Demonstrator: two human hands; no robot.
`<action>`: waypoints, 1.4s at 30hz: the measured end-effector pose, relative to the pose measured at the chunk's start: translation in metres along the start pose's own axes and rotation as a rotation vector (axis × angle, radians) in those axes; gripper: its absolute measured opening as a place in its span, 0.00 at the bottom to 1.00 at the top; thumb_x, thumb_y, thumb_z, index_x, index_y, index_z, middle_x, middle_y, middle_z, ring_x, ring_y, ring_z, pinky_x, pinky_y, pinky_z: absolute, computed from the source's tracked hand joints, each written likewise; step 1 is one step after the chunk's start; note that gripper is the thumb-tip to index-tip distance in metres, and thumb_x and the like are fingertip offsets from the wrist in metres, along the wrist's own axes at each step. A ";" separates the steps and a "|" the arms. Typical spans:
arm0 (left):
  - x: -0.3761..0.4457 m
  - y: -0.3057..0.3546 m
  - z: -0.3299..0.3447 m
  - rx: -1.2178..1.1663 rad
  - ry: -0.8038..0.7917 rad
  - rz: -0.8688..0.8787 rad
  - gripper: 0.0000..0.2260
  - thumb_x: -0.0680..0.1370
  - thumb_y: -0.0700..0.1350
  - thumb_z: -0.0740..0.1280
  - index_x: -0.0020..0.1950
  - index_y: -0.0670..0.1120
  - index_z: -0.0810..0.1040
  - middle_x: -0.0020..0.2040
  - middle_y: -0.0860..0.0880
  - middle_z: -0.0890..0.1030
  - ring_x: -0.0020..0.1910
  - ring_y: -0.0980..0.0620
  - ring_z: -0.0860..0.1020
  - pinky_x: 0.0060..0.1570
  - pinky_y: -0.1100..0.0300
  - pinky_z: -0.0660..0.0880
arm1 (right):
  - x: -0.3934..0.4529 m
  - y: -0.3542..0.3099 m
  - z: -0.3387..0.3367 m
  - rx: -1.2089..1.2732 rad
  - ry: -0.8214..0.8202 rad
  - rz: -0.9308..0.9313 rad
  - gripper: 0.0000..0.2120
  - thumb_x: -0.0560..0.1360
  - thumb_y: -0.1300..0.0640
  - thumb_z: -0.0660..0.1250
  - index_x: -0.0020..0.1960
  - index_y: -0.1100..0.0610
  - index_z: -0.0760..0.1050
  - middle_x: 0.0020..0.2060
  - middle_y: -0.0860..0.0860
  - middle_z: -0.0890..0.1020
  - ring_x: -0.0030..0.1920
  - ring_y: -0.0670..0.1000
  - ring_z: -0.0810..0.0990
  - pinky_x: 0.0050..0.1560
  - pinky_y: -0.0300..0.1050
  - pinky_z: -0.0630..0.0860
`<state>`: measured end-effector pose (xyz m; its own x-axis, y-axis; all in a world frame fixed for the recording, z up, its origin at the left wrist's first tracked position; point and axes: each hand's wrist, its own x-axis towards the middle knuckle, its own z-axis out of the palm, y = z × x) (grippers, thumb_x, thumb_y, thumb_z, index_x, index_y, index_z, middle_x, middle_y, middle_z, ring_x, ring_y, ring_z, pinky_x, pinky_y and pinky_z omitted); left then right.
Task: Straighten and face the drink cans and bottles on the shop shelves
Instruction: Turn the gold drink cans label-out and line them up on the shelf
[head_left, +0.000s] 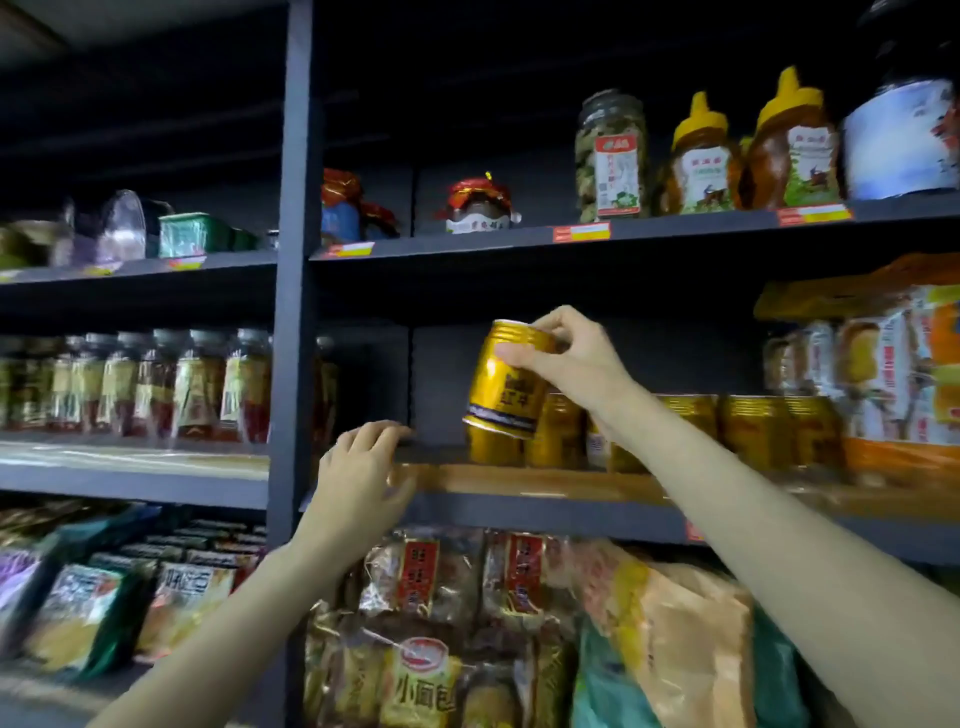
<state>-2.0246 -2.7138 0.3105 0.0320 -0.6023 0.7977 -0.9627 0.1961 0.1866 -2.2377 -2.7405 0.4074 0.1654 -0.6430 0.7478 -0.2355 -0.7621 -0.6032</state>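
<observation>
While tilted, the gold can (506, 382) hangs pinched in the right hand (566, 358).

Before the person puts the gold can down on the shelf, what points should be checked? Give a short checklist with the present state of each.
1. Grip: right hand pinches the gold can near its top rim. Ok.
2. Can upright: it is tilted and held above the shelf. Not ok.
3. Label faces forward: the dark label shows towards the camera. Ok.
4. Free place: bare shelf lies left of the can row. Ok.
5. Left hand out of the way: it rests open at the shelf edge, beside that place. Cannot tell.
6. Row straight: blurred and partly hidden by the arm. Cannot tell.
</observation>
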 end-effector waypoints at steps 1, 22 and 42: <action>0.004 -0.013 0.000 0.018 -0.020 0.004 0.18 0.76 0.46 0.65 0.66 0.46 0.72 0.67 0.47 0.71 0.67 0.43 0.66 0.63 0.49 0.63 | 0.012 -0.001 0.018 -0.032 -0.020 -0.006 0.17 0.66 0.46 0.75 0.48 0.51 0.72 0.48 0.48 0.78 0.50 0.49 0.77 0.50 0.48 0.77; 0.015 -0.029 0.030 -0.079 0.098 0.147 0.22 0.72 0.50 0.57 0.63 0.45 0.73 0.63 0.47 0.75 0.63 0.43 0.70 0.64 0.47 0.59 | 0.033 0.023 0.042 -0.715 -0.034 0.009 0.08 0.77 0.46 0.63 0.50 0.49 0.75 0.50 0.48 0.77 0.61 0.54 0.73 0.66 0.64 0.65; 0.043 0.260 0.112 -0.074 0.128 0.324 0.26 0.75 0.54 0.47 0.70 0.51 0.68 0.71 0.48 0.69 0.71 0.45 0.65 0.68 0.47 0.59 | -0.033 0.094 -0.236 -0.925 -0.211 0.339 0.35 0.76 0.58 0.67 0.77 0.52 0.53 0.75 0.56 0.59 0.71 0.58 0.64 0.67 0.47 0.64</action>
<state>-2.3037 -2.7751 0.3292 -0.2337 -0.3985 0.8869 -0.9064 0.4194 -0.0503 -2.4913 -2.7726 0.3917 0.0967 -0.8835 0.4584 -0.9377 -0.2353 -0.2556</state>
